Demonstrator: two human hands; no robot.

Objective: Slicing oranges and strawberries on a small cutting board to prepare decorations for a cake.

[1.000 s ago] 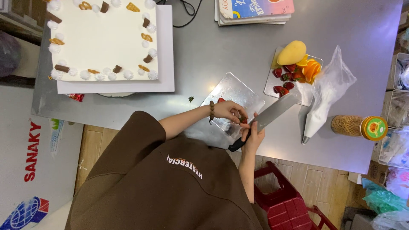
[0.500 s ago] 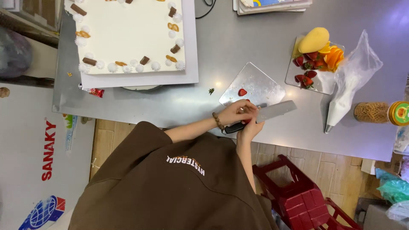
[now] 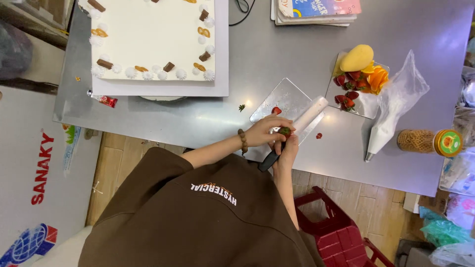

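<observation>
My left hand [image 3: 262, 132], with a bead bracelet on the wrist, pinches a small strawberry [image 3: 285, 131] between its fingertips. My right hand [image 3: 288, 151] sits just below it and grips the black handle of a knife [image 3: 310, 113]. The broad blade angles up and right over a shiny square metal plate [image 3: 287, 94]. A cut piece of strawberry [image 3: 276, 110] lies on that plate. Both hands meet at the plate's near edge, above the front rim of the grey metal table [image 3: 277, 44].
A white square cake [image 3: 153, 39] on a white board fills the far left. At right are a fruit tray [image 3: 368, 106] with mango, strawberries and orange slices, a piping bag [image 3: 391, 113] and a green-lidded jar [image 3: 448, 142]. Books [image 3: 316, 10] lie at the back; a red stool [image 3: 336, 232] stands below.
The knife blade swung from pointing right to angling up over the plate. My left hand now holds a strawberry at the blade. The view has shifted a little.
</observation>
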